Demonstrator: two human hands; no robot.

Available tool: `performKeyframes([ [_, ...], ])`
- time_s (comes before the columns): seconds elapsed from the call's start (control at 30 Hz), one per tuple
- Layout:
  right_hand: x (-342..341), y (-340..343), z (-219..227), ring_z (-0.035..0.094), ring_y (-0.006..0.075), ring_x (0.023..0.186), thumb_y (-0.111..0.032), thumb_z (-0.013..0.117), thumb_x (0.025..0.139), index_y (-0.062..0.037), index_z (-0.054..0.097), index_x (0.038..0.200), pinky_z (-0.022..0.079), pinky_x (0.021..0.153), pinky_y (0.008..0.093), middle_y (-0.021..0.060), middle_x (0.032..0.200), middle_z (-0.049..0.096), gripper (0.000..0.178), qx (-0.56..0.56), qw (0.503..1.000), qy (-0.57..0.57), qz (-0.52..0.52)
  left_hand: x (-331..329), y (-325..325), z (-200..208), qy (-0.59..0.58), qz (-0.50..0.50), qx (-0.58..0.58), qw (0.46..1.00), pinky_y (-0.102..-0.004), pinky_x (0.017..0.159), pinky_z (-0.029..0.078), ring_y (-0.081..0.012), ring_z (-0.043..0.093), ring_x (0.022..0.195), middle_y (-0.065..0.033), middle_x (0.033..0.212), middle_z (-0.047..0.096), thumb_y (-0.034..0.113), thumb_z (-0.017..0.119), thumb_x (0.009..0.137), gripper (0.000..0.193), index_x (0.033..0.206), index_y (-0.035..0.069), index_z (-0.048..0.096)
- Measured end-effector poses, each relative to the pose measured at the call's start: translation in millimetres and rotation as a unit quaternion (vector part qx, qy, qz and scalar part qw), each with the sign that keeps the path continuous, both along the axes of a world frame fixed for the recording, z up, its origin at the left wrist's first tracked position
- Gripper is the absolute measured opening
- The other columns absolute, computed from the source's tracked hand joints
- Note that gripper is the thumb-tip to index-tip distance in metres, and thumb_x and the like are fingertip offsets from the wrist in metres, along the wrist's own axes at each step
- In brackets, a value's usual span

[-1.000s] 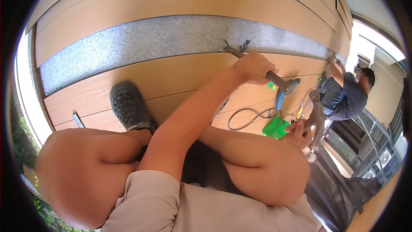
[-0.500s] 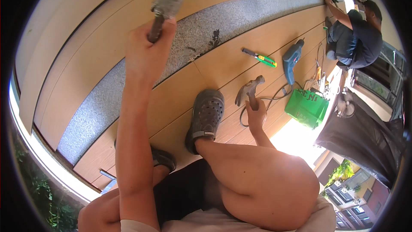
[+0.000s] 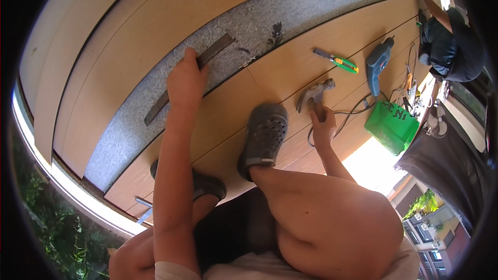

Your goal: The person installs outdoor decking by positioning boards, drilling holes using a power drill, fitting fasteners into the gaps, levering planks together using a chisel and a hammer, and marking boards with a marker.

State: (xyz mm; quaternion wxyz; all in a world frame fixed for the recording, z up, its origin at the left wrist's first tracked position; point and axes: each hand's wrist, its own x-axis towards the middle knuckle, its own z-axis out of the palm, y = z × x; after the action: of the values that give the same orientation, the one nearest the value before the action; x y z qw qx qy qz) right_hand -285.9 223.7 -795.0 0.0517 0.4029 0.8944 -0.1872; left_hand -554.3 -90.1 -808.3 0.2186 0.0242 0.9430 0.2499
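Observation:
My left hand (image 3: 185, 83) is closed around the middle of a dark, flat metal bar (image 3: 217, 50). The bar slants over the speckled grey strip (image 3: 129, 124) between the wood-coloured planks; whether it touches the strip I cannot tell. My right hand (image 3: 324, 125) grips a claw hammer (image 3: 317, 92) by its handle, low over the planks (image 3: 228, 96) and to the right of my dark clog (image 3: 264, 132). Beyond the hammer lies a green and yellow utility knife (image 3: 340, 62). A blue power drill (image 3: 378, 65) rests to the knife's right.
A green bag (image 3: 391, 127) stands at the right beside a cable (image 3: 342, 119) and several small tools. Another person (image 3: 446, 41) crouches at the far right, one hand at the strip's far end. A fan (image 3: 436, 124) stands behind the bag. Plants (image 3: 62, 228) show at lower left.
My left hand has come down and turned, so the bar now shows lengthwise over the grey strip. The view has shifted, moving the scene rightward. The hammer stays in my right hand.

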Motion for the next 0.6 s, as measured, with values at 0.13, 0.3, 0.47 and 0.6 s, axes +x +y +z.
performKeyframes([
  [0.13, 3.5, -0.1, -4.9, 0.066, 0.0272, 0.092, -0.022, 0.078, 0.085, -0.0010, 0.062, 0.115, 0.052, 0.082, 0.0352, 0.0157, 0.102, 0.068, 0.041, -0.003, 1.000, 0.011, 0.007, 12.9, 2.3, -15.6, 0.054, 0.006, 0.053, 0.997, -0.0492, 0.068, 0.054, -0.0402, 0.067, 0.082, -0.0178, 0.090, 0.068, 0.016, 0.071, 0.086, 0.023, 0.096, 0.005, 0.054],
  [0.3, 2.2, 5.7, -3.9, 0.066, 0.0265, 0.088, -0.022, 0.077, 0.086, -0.0009, 0.061, 0.115, 0.052, 0.079, 0.0348, 0.0158, 0.098, 0.068, 0.039, -0.001, 1.000, 0.004, 0.025, 10.9, 7.0, -3.6, 0.081, -0.006, 0.096, 0.992, -0.0487, 0.067, 0.053, -0.0402, 0.065, 0.079, -0.0172, 0.089, 0.066, 0.016, 0.070, 0.086, 0.022, 0.099, 0.005, 0.056],
  [0.47, 3.7, 7.6, -7.9, 0.066, 0.0267, 0.085, -0.024, 0.076, 0.087, 0.0001, 0.060, 0.115, 0.052, 0.077, 0.0354, 0.0162, 0.096, 0.067, 0.039, -0.010, 0.999, -0.003, 0.054, -2.2, 27.5, 56.9, 0.066, -0.032, 0.243, 0.967, -0.0465, 0.067, 0.051, -0.0381, 0.063, 0.077, -0.0165, 0.087, 0.063, 0.012, 0.069, 0.082, 0.021, 0.098, 0.004, 0.058],
  [0.6, 11.3, 17.8, -15.1, 0.065, 0.0264, 0.089, -0.025, 0.073, 0.089, 0.0007, 0.060, 0.116, 0.051, 0.080, 0.0347, 0.0171, 0.099, 0.067, 0.039, 0.013, 0.998, -0.004, 0.055, 6.1, 75.2, 92.5, 0.163, -0.110, 0.381, 0.903, -0.0430, 0.081, 0.048, -0.0340, 0.060, 0.088, -0.0118, 0.089, 0.060, 0.008, 0.071, 0.076, 0.025, 0.099, 0.006, 0.059],
])
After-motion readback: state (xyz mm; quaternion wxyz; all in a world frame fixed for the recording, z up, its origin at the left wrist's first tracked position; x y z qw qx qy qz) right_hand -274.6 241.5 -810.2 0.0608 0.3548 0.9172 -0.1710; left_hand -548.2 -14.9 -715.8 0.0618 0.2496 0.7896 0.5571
